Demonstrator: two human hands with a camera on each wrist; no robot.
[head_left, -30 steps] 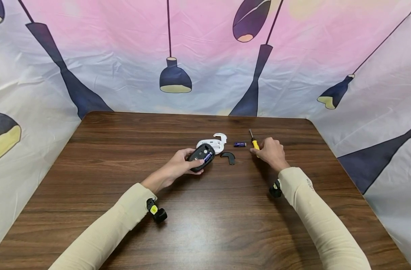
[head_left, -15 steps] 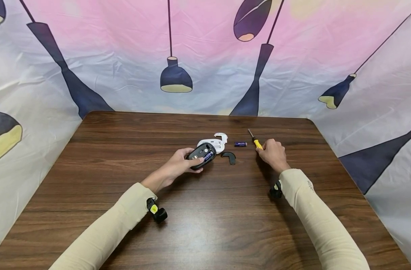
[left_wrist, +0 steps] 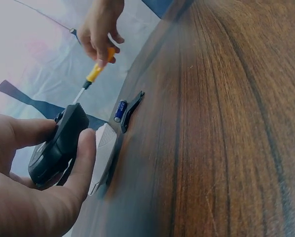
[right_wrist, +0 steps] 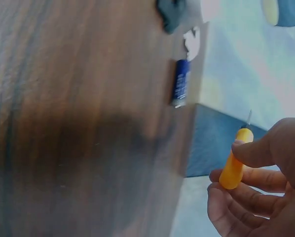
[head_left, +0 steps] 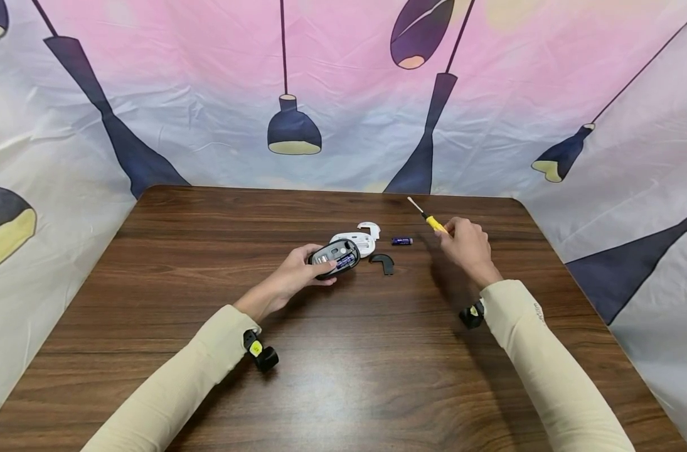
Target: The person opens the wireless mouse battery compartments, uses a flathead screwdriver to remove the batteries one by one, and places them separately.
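My left hand (head_left: 293, 274) grips a black computer mouse (head_left: 323, 253), its underside turned up. A blue battery (head_left: 345, 261) sits in the mouse's exposed compartment, with my thumb near it. To the right, my right hand (head_left: 468, 247) pinches a screwdriver (right_wrist: 232, 165) by its yellow handle between thumb and fingers. The screwdriver is raised over the table, its metal shaft pointing away to the upper left in the head view. Behind the black mouse lies a white mouse (head_left: 367, 243), also underside up and partly hidden by it.
Beside the white mouse lies a white cover (head_left: 371, 227). A black curved cover (head_left: 386, 264) rests just right of the mice. Another blue battery (head_left: 402, 241) lies on the wooden table (head_left: 320, 376) between the covers and my right hand. A printed cloth hangs behind the table.
My right hand has picked the screwdriver up from the table and drawn it up and to the right. My left hand has tilted the mouse slightly, its underside showing more.
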